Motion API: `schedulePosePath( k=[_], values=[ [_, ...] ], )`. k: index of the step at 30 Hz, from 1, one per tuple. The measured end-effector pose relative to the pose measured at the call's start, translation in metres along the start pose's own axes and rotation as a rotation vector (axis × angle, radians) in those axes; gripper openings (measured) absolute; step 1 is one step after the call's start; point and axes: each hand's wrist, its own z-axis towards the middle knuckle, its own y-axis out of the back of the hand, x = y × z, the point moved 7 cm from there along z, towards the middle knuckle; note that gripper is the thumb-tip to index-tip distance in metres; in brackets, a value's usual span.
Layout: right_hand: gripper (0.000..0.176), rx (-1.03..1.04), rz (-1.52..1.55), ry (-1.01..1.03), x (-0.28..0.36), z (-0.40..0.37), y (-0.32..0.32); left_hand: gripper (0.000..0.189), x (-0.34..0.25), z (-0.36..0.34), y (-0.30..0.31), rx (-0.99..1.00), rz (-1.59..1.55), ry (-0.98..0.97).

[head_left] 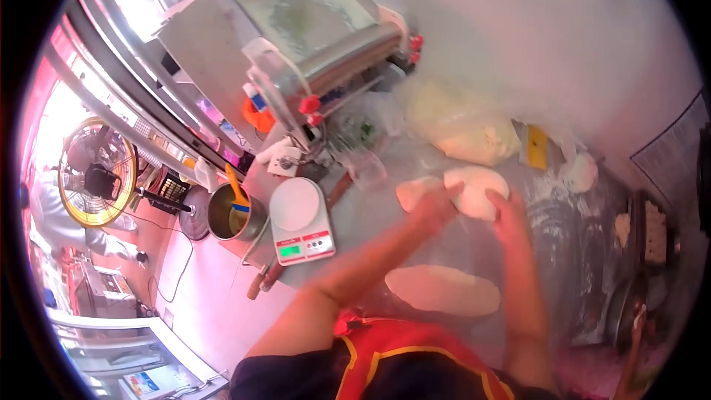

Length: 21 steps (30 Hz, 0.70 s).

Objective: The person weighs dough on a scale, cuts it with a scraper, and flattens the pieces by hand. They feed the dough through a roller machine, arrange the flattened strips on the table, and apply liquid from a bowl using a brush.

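A rounded lump of pale dough (480, 191) is between my two hands above the table. My left hand (435, 211) grips its left side, with the fingers partly hidden. On the right side, my right hand (509, 216) holds the same lump with thumb and fingers closed against it. A second piece of dough (415, 191) lies just beyond my left hand. Nearer my body, a flat oval sheet of dough (443, 290) rests on the table. Behind the lump is a large mass of dough (474, 137), partly covered by clear plastic.
A digital scale (302, 222) stands left of my arms, beside a metal pot (235, 211) with an orange-handled tool. A roller machine (318, 37) is at the back. A yellow scraper (537, 147) lies behind on the right. Flour streaks the metal table (563, 252).
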Motion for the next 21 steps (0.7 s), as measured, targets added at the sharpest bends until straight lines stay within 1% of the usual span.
schedulePosePath(
  k=[1, 2, 3, 4, 5, 6, 7, 8, 9, 10, 12, 13, 14, 15, 16, 17, 20, 21],
  values=[
    [0.037, 0.070, 0.072, 0.030, 0.013, 0.006, -0.043, 0.040, -0.049, -0.003, -0.003, -0.017, 0.103, -0.069],
    [0.039, 0.140, 0.146, 0.059, 0.027, 0.013, -0.088, 0.039, -0.099, -0.004, -0.004, -0.054, 0.220, -0.091],
    [0.040, 0.228, 0.144, 0.062, 0.040, 0.020, -0.128, 0.038, -0.153, -0.001, -0.005, -0.094, 0.337, -0.115],
    [0.041, 0.322, 0.141, 0.069, 0.052, 0.028, -0.167, 0.036, -0.207, 0.002, -0.012, -0.024, 0.326, -0.249],
    [0.041, 0.416, 0.238, 0.116, 0.060, 0.036, -0.205, 0.031, -0.264, -0.005, -0.031, -0.020, 0.439, -0.417],
    [0.042, 0.511, 0.335, 0.159, 0.066, 0.038, -0.238, 0.029, -0.315, -0.008, -0.031, -0.260, 0.585, -0.402],
    [0.044, 0.493, 0.309, 0.175, 0.068, 0.037, -0.257, 0.032, -0.361, -0.015, -0.040, -0.318, 0.679, -0.497],
    [0.047, 0.475, 0.284, 0.189, 0.069, 0.031, -0.273, 0.039, -0.415, -0.003, -0.026, -0.369, 0.928, -0.524],
    [0.050, 0.453, 0.261, 0.201, 0.067, 0.027, -0.283, 0.046, -0.458, 0.007, -0.009, -0.424, 1.177, -0.541],
    [0.048, 0.430, 0.178, 0.169, 0.056, 0.023, -0.284, 0.046, -0.480, 0.003, -0.001, -0.613, 1.506, -0.611],
    [0.043, 0.380, 0.006, 0.113, 0.029, 0.017, -0.265, 0.045, -0.513, -0.010, 0.001, -1.022, 2.147, -0.714],
    [0.049, 0.370, 0.019, 0.066, 0.014, 0.021, -0.248, 0.038, -0.506, -0.013, 0.003, -0.918, 2.288, -0.536],
    [0.055, 0.366, 0.034, 0.016, -0.002, 0.026, -0.228, 0.042, -0.498, -0.009, 0.007, -0.818, 2.492, -0.551],
    [0.054, 0.313, -0.004, 0.034, -0.011, 0.031, -0.210, 0.045, -0.491, -0.002, 0.014, -0.720, 2.692, -0.546],
    [0.053, 0.289, -0.051, 0.040, -0.024, 0.038, -0.195, 0.041, -0.490, 0.010, 0.026, -0.732, 2.637, -0.349],
    [0.051, 0.288, -0.084, 0.032, -0.036, 0.049, -0.188, 0.040, -0.492, 0.012, 0.035, -0.754, 2.571, -0.265],
    [0.045, 0.282, -0.134, 0.017, -0.057, 0.084, -0.172, 0.037, -0.464, 0.027, 0.027, -0.695, 2.496, -0.312],
    [0.045, 0.280, -0.230, 0.041, -0.055, 0.086, -0.190, 0.037, -0.457, 0.035, 0.024, -0.671, 2.489, -0.332]
  ],
)
